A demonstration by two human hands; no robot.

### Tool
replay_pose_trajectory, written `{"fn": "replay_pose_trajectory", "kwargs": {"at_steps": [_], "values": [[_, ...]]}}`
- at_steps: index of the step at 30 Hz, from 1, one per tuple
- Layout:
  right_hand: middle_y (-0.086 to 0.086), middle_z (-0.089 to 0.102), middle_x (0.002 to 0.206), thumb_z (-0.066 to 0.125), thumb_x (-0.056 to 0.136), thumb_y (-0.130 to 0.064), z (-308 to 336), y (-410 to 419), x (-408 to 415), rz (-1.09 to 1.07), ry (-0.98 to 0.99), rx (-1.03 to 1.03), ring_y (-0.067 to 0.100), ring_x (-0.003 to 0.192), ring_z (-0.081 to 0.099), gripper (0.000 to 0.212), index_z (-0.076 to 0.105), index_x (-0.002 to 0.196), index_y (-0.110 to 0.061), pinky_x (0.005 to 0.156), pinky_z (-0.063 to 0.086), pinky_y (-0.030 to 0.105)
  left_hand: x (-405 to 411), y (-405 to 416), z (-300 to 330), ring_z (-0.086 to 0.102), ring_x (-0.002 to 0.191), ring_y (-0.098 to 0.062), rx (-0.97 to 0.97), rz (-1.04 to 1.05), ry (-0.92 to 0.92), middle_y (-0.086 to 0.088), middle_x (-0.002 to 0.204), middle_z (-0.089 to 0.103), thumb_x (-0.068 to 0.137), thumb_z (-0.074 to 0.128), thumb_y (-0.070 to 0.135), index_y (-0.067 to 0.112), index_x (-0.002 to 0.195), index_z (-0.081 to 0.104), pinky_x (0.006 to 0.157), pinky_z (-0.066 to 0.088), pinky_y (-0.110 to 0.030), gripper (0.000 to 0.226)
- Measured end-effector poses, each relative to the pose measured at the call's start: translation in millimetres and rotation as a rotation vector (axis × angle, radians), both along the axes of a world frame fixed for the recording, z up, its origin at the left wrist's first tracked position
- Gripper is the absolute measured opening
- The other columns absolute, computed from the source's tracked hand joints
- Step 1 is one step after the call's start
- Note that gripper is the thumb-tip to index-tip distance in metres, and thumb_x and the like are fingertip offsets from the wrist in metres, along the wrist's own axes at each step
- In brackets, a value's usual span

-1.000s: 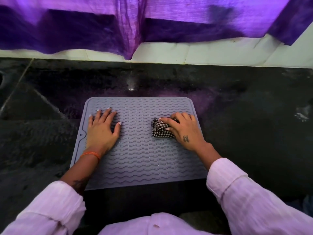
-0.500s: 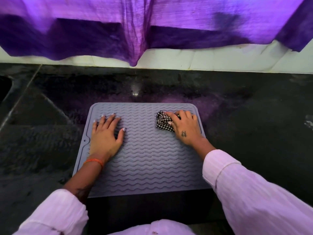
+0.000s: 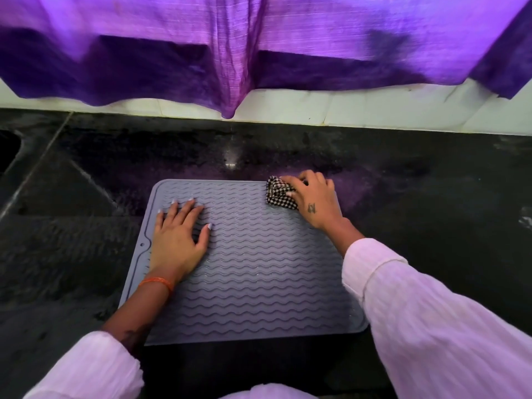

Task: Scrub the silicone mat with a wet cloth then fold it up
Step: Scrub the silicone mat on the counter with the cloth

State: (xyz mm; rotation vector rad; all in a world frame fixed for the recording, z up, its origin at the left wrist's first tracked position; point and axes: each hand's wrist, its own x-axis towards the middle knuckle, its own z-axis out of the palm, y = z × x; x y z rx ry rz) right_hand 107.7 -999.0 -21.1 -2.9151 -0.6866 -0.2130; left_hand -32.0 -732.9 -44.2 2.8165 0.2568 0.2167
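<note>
Right hand point(image 3: 315, 201) grips checked cloth point(image 3: 277, 194) at mat's point(image 3: 259, 269) far right corner; I see left hand point(image 3: 178, 237) flat, fingers straight, near left edge.

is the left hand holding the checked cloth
No, the left hand lies flat on the mat; the right hand grips the checked cloth.

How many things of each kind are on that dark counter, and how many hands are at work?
Grey silicone mat: 1
Checked cloth: 1
Hands: 2, the left hand flat on the mat, the right hand gripping the cloth
Total: 4
</note>
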Motion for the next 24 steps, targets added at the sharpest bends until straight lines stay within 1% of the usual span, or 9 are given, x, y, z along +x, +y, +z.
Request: {"fn": "replay_pose_trajectory", "kwargs": {"at_steps": [4, 7, 9, 11, 13, 16, 19, 22, 24], "values": [[0.008, 0.046, 0.120, 0.038, 0.097, -0.034, -14.2, 11.4, -8.3, -0.137, 0.014, -0.049, 0.029, 0.108, 0.041, 0.039, 0.040, 0.136, -0.034, 0.087, 0.032, 0.044, 0.1, 0.5, -1.2, 0.023, 0.143, -0.023, 0.012, 0.005, 0.007, 0.001, 0.150, 0.039, 0.087, 0.031, 0.053, 0.021, 0.140, 0.046, 0.119, 0.008, -0.043, 0.064], [0.009, 0.046, 0.121, 0.039, 0.097, -0.036, -2.0, 7.3, 6.2, -0.078, 0.121, -0.041, 0.030, 0.110, 0.041, 0.037, 0.042, 0.133, -0.031, 0.090, 0.034, 0.047, -0.6, 0.6, -1.1, 0.024, 0.143, -0.024, 0.003, 0.001, 0.002, 0.000, 0.149, 0.039, 0.087, 0.032, 0.053, 0.020, 0.139, 0.047, 0.118, 0.009, -0.044, 0.063], [0.009, 0.047, 0.119, 0.043, 0.097, -0.037, 6.2, -2.1, 17.5, -0.057, 0.169, 0.013, 0.031, 0.111, 0.043, 0.036, 0.045, 0.132, -0.032, 0.091, 0.035, 0.047, -0.5, 0.3, -0.6, 0.024, 0.143, -0.024, -0.004, 0.001, -0.006, 0.000, 0.149, 0.039, 0.087, 0.032, 0.053, 0.020, 0.139, 0.047, 0.118, 0.009, -0.044, 0.063], [0.009, 0.048, 0.117, 0.043, 0.096, -0.037, 3.1, -15.2, 13.4, -0.153, 0.066, 0.041, 0.030, 0.109, 0.044, 0.036, 0.046, 0.131, -0.032, 0.089, 0.034, 0.045, -0.3, 0.3, -1.0, 0.023, 0.143, -0.024, -0.003, 0.002, -0.010, 0.001, 0.149, 0.039, 0.087, 0.032, 0.053, 0.021, 0.139, 0.046, 0.118, 0.008, -0.044, 0.063], [0.008, 0.047, 0.119, 0.038, 0.097, -0.041, -6.5, -24.6, -0.3, -0.245, 0.013, 0.004, 0.029, 0.109, 0.042, 0.038, 0.043, 0.134, -0.032, 0.088, 0.032, 0.043, -0.6, 0.1, -1.2, 0.023, 0.143, -0.024, 0.002, 0.002, -0.006, 0.001, 0.150, 0.038, 0.087, 0.031, 0.054, 0.021, 0.139, 0.046, 0.118, 0.008, -0.044, 0.063], [0.009, 0.045, 0.121, 0.033, 0.098, -0.044, -6.8, -24.8, 2.8, -0.244, 0.073, -0.058, 0.028, 0.109, 0.041, 0.040, 0.040, 0.135, -0.031, 0.089, 0.032, 0.043, -0.1, 0.3, -0.7, 0.022, 0.143, -0.024, 0.001, -0.001, -0.001, 0.001, 0.150, 0.038, 0.087, 0.031, 0.054, 0.021, 0.140, 0.046, 0.118, 0.008, -0.044, 0.064], [0.011, 0.044, 0.116, 0.039, 0.096, -0.043, 3.9, -29.2, 14.0, -0.199, 0.110, -0.017, 0.029, 0.106, 0.044, 0.037, 0.045, 0.129, -0.028, 0.088, 0.035, 0.044, 0.0, 0.8, -0.5, 0.022, 0.143, -0.024, -0.009, -0.002, 0.000, 0.000, 0.150, 0.038, 0.087, 0.031, 0.054, 0.020, 0.140, 0.046, 0.119, 0.007, -0.044, 0.064], [0.014, 0.047, 0.112, 0.043, 0.095, -0.041, -5.1, -37.1, -2.4, -0.379, -0.020, 0.035, 0.033, 0.101, 0.046, 0.036, 0.050, 0.124, -0.022, 0.083, 0.037, 0.044, 0.2, 0.8, -1.2, 0.023, 0.143, -0.024, -0.002, 0.000, -0.005, 0.000, 0.150, 0.038, 0.087, 0.031, 0.054, 0.020, 0.140, 0.046, 0.119, 0.007, -0.043, 0.064], [0.017, 0.047, 0.114, 0.040, 0.096, -0.042, -11.2, -33.2, -14.9, -0.503, -0.026, 0.014, 0.034, 0.102, 0.045, 0.037, 0.048, 0.124, -0.020, 0.083, 0.037, 0.045, 0.0, 1.4, -1.6, 0.024, 0.143, -0.024, -0.002, 0.001, -0.002, 0.000, 0.149, 0.039, 0.087, 0.032, 0.054, 0.021, 0.139, 0.046, 0.119, 0.008, -0.044, 0.064]]}}
